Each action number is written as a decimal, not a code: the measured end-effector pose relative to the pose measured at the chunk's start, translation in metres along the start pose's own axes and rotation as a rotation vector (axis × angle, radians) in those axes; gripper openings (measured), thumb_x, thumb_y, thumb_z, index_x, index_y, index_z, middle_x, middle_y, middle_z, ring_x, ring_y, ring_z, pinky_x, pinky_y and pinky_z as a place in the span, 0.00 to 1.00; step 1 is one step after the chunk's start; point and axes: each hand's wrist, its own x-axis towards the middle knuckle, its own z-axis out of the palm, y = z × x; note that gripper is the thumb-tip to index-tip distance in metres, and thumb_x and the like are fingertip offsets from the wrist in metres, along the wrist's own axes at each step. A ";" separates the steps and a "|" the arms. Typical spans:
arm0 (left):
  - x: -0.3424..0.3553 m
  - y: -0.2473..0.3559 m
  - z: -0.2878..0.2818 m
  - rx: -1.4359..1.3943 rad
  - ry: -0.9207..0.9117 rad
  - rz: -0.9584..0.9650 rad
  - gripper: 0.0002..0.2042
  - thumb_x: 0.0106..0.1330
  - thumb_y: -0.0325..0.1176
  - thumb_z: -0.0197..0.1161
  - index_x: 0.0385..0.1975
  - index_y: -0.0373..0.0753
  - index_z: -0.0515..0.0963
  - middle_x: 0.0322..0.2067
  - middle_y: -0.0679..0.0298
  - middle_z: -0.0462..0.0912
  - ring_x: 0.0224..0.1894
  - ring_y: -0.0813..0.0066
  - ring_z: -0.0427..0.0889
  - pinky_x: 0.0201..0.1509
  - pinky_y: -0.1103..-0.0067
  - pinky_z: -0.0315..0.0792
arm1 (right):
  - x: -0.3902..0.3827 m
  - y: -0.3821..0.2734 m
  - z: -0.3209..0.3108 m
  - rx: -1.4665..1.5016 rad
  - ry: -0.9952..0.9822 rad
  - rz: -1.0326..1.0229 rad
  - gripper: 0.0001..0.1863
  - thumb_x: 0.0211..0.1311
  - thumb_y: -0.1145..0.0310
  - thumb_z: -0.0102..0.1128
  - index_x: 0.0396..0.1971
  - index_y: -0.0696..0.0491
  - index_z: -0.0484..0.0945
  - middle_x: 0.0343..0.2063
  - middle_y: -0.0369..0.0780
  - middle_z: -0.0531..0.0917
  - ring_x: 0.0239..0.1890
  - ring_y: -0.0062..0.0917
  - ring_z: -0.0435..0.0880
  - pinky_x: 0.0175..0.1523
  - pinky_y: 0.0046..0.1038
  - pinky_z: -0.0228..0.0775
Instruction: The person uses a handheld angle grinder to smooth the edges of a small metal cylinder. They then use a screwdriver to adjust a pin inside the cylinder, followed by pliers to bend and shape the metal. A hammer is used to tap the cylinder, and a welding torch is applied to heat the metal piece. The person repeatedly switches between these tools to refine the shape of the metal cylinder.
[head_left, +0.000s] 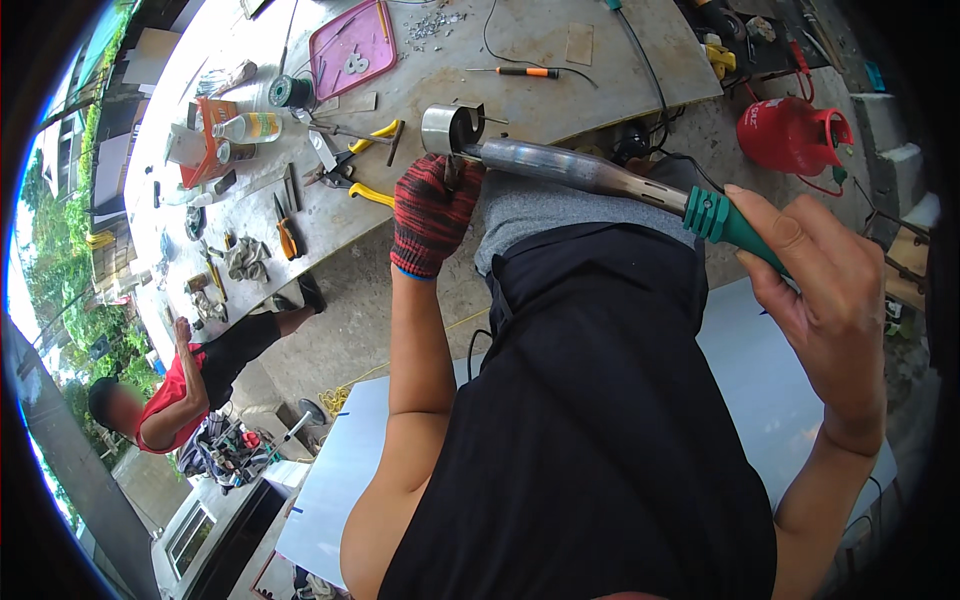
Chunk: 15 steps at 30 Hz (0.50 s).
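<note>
My right hand (820,270), bare, is closed around the green ribbed handle of what looks like a large soldering iron (570,168). Its thick metal barrel points left across my lap, at the table's near edge. My left hand (435,215), in a red and black knitted glove, is closed on a small open metal cylinder (440,132) with a curved strip at its side. The iron's tip is close to the gloved fingers and the cylinder's lower side. Whether it touches the metal, I cannot tell.
Yellow-handled snips (372,193), orange pliers (288,235), a screwdriver (530,72), a pink tray (352,50) and a plastic bottle (245,128) lie on the worktable (440,75). A red gas cylinder (790,135) stands at the right. At the left is another person (180,395) in red.
</note>
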 end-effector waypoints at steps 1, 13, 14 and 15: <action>0.000 0.000 0.000 0.005 -0.001 -0.003 0.13 0.67 0.35 0.69 0.23 0.38 0.79 0.19 0.52 0.77 0.23 0.52 0.77 0.29 0.65 0.69 | 0.000 0.000 0.000 -0.002 0.000 0.000 0.31 0.51 0.85 0.71 0.59 0.54 0.82 0.23 0.39 0.67 0.20 0.27 0.69 0.27 0.32 0.61; 0.000 0.000 0.002 -0.019 0.004 0.001 0.11 0.68 0.36 0.69 0.25 0.38 0.82 0.21 0.53 0.79 0.25 0.53 0.79 0.30 0.66 0.71 | -0.002 -0.001 -0.001 -0.002 -0.009 0.014 0.31 0.51 0.85 0.71 0.59 0.54 0.82 0.24 0.39 0.67 0.20 0.26 0.69 0.27 0.32 0.61; -0.001 0.000 0.002 -0.025 0.006 -0.002 0.11 0.68 0.36 0.69 0.25 0.38 0.82 0.21 0.53 0.79 0.25 0.53 0.79 0.30 0.66 0.71 | -0.003 -0.001 -0.001 -0.002 -0.011 0.016 0.31 0.51 0.85 0.71 0.59 0.54 0.82 0.24 0.39 0.67 0.20 0.26 0.69 0.27 0.32 0.61; -0.001 0.000 0.003 -0.033 0.008 -0.006 0.11 0.68 0.36 0.69 0.25 0.38 0.82 0.21 0.53 0.79 0.25 0.53 0.79 0.30 0.66 0.71 | -0.002 -0.002 -0.001 -0.001 -0.016 0.021 0.31 0.51 0.85 0.71 0.59 0.54 0.82 0.24 0.39 0.67 0.20 0.26 0.69 0.27 0.32 0.61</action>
